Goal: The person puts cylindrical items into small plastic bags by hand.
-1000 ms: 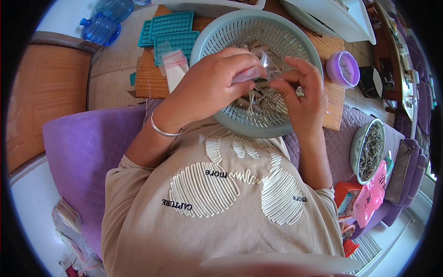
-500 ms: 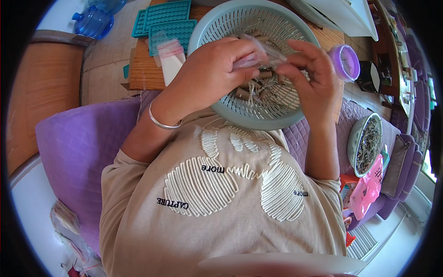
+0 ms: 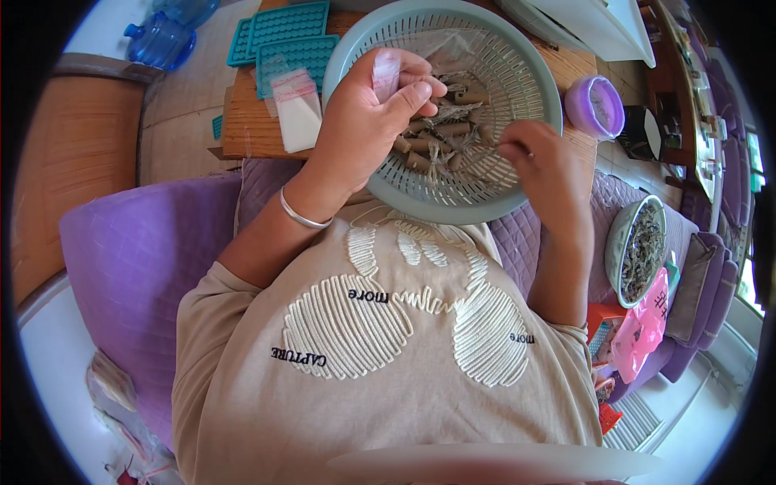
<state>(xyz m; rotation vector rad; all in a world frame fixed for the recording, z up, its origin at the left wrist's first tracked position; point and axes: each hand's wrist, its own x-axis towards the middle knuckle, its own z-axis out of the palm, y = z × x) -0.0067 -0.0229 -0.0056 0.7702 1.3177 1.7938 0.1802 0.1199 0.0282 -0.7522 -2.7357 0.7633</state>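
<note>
My left hand [image 3: 376, 105] is closed on a small clear plastic bag [image 3: 386, 74] with a pinkish-white strip, above the left side of a grey-green slotted basket [image 3: 453, 212]. The bag's clear part seems to stretch rightward past the fingers over the basket. My right hand [image 3: 554, 166] hovers at the basket's right rim, apart from the left. Its fingers curl toward the thumb but are blurred, so what they hold, if anything, does not show. In the basket lie several short brown rolls [image 3: 420, 145] and clear packets with pale stringy pieces [image 3: 453, 113].
Left of the basket, a stack of clear bags [image 3: 299, 121] and teal trays [image 3: 287, 24] lie on the wooden table [image 3: 242, 121]. A purple tub [image 3: 596, 107] stands right. A bowl of dried bits [image 3: 643, 250] and pink bag [image 3: 643, 323] rest on the purple sofa [image 3: 137, 267].
My hands have moved apart. The right hand has left the bag and swung down and right, while the left has turned upward with the bag still in it.
</note>
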